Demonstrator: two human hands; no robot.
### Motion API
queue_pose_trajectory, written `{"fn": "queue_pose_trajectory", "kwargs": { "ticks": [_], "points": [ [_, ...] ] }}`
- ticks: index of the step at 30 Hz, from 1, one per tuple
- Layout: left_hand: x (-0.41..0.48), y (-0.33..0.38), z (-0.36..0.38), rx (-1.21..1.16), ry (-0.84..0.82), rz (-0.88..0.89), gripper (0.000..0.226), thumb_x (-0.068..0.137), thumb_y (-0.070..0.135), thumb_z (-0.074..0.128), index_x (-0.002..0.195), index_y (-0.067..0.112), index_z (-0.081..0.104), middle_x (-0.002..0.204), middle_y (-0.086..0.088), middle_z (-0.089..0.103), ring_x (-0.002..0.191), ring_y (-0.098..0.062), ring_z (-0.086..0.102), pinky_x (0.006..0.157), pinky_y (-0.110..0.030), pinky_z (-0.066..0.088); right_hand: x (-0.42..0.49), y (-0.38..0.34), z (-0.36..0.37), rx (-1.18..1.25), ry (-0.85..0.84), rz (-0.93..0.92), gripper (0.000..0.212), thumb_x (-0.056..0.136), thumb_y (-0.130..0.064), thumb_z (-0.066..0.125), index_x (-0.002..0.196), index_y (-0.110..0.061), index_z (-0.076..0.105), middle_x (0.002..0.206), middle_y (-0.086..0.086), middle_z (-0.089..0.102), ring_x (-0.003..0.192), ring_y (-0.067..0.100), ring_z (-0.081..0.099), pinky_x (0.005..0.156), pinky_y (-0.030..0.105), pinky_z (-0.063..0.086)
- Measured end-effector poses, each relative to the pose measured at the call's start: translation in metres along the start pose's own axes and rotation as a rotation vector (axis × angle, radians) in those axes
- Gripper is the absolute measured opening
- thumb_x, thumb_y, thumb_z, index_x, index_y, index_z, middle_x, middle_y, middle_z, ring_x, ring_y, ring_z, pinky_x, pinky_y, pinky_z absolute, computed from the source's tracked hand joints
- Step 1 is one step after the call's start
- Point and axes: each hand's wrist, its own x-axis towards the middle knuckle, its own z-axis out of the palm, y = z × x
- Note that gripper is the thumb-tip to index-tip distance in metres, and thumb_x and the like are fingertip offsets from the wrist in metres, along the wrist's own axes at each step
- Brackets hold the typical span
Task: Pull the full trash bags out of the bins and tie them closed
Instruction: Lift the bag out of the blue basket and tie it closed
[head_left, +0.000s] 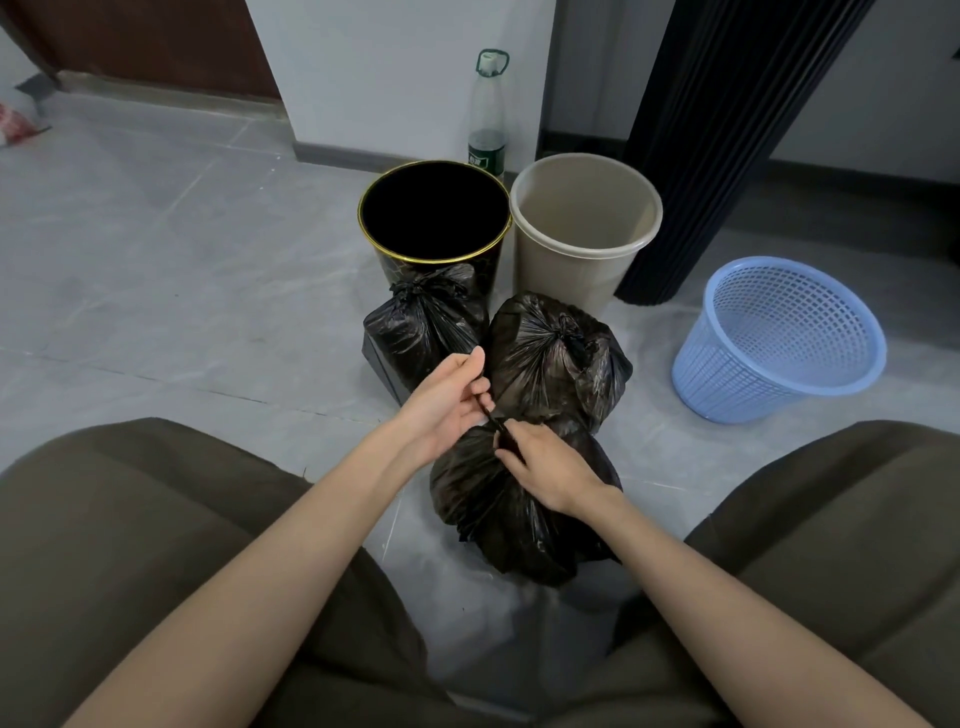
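Observation:
Three black trash bags lie on the grey floor between my knees and the bins. The far left bag (421, 327) and the far right bag (550, 358) are knotted at the top. The nearest bag (498, 514) sits in front of me. My left hand (447, 405) pinches a thin black strand of its neck and holds it taut up and to the left. My right hand (550, 467) grips the gathered neck on top of this bag. Behind stand a black bin with a gold rim (434, 218), a beige bin (584, 228) and a blue mesh basket (779, 338), all without bags.
A tall plastic bottle (488, 114) stands against the wall behind the bins. A dark ribbed column (717, 145) rises to the right of the beige bin. My knees in dark trousers frame the lower corners. Open grey floor stretches to the left.

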Motion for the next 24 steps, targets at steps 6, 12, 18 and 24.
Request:
{"fn": "queue_pose_trajectory", "kwargs": {
  "ticks": [6, 12, 18, 24],
  "points": [
    [0.003, -0.002, -0.003, 0.293, 0.144, 0.189, 0.020, 0.097, 0.035, 0.047, 0.082, 0.022, 0.048, 0.066, 0.007, 0.036, 0.057, -0.007, 0.030, 0.057, -0.019, 0.031, -0.004, 0.020, -0.017, -0.112, 0.002, 0.051, 0.076, 0.080, -0.064, 0.056, 0.143, -0.029, 0.032, 0.149, -0.001, 0.037, 0.144, 0.021, 0.020, 0.119, 0.047, 0.004],
    [0.005, -0.005, -0.016, 0.440, 0.184, 0.284, 0.014, 0.095, 0.031, 0.050, 0.100, 0.018, 0.048, 0.085, -0.005, 0.046, 0.081, -0.017, 0.042, 0.078, -0.029, 0.037, -0.016, 0.033, -0.038, -0.128, -0.091, 0.383, 0.097, 0.079, -0.056, 0.065, 0.152, -0.025, 0.009, 0.150, 0.010, 0.032, 0.134, 0.034, 0.034, 0.105, 0.045, 0.038],
    [0.002, -0.005, -0.014, 0.592, 0.066, 0.311, 0.038, 0.098, 0.018, 0.046, 0.133, 0.024, 0.036, 0.127, 0.004, 0.048, 0.114, -0.006, 0.045, 0.107, -0.029, 0.030, -0.020, 0.037, -0.055, -0.129, -0.144, 0.475, 0.016, 0.087, -0.020, 0.056, 0.084, -0.007, 0.066, 0.068, 0.006, 0.064, 0.078, 0.026, 0.064, 0.070, 0.029, 0.050],
    [0.006, -0.014, -0.018, 1.043, -0.073, 0.359, 0.086, 0.066, 0.053, 0.075, 0.131, 0.064, 0.019, 0.125, -0.005, 0.039, 0.123, -0.024, 0.032, 0.109, -0.045, 0.031, -0.012, 0.034, -0.074, 0.469, 0.164, 0.577, 0.023, 0.090, -0.011, 0.043, 0.072, -0.004, 0.055, 0.075, 0.026, 0.061, 0.072, 0.036, 0.064, 0.072, 0.045, 0.057]
  ]
}}
